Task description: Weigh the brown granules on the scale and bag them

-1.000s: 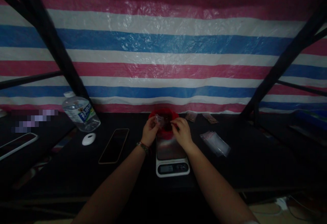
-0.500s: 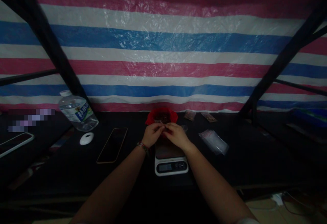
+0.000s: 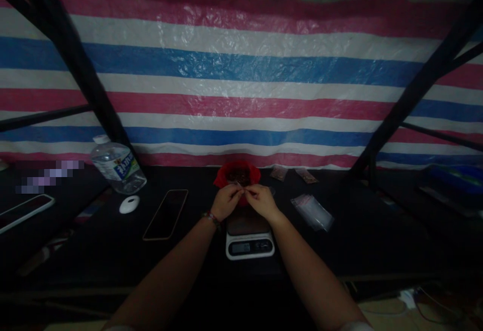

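My left hand and my right hand meet over the near rim of a red bowl that has small dark brown pieces in it. Both hands are closed in a pinch, fingertips nearly touching. Between them is a thin, pale edge of what looks like a small clear plastic bag, mostly hidden by the fingers. Below the wrists a white kitchen scale with a dark plate and a lit display sits on the black table.
Right of the hands lies a stack of clear zip bags. Two filled bags rest behind. Leftward are a phone, a white mouse-shaped object and a plastic bottle. Black frame bars slant before a striped sheet.
The view has shifted slightly. My hands stay together at the bowl, with the right fingers drawn into a tighter pinch against the left.
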Available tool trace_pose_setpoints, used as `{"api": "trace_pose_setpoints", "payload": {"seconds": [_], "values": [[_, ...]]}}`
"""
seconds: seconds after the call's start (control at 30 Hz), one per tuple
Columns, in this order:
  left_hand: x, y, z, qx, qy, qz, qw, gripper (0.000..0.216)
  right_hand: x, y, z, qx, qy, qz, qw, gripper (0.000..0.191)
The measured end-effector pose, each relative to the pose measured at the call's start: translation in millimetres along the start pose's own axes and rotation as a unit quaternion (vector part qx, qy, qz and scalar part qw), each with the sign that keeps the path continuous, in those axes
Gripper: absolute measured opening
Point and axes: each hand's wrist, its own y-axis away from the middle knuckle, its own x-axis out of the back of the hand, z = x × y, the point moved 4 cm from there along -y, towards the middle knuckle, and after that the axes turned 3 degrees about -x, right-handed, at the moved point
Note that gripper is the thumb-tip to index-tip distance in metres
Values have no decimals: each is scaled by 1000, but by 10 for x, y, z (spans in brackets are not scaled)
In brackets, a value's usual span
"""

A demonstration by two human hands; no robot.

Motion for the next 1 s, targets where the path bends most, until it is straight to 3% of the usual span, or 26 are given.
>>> {"api": "trace_pose_setpoints", "payload": {"seconds": [0.17,0.3,0.47,0.6,0.73,0.87,1.0], "values": [[-20,-164,55,-40,-67,-40,996,19,70,9,-13,-1,84,78,993,17],[-31,-138,24,-64,-142,-25,987,21,181,23,32,-27,117,150,981,17],[59,26,-29,-49,-163,34,985,19,135,13,36,23,26,91,995,21],[167,60,-62,-46,-129,51,989,20,105,-8,166,-9,-101,119,988,16],[195,58,-23,-69,-55,38,995,22,35,-27,374,-61,-179,104,976,43],[171,77,47,-81,-2,29,996,24,-40,-19,425,-99,-302,30,948,56],[174,90,3,-44,0,57,997,27,-81,3,349,-140,-406,-33,903,44]]}}
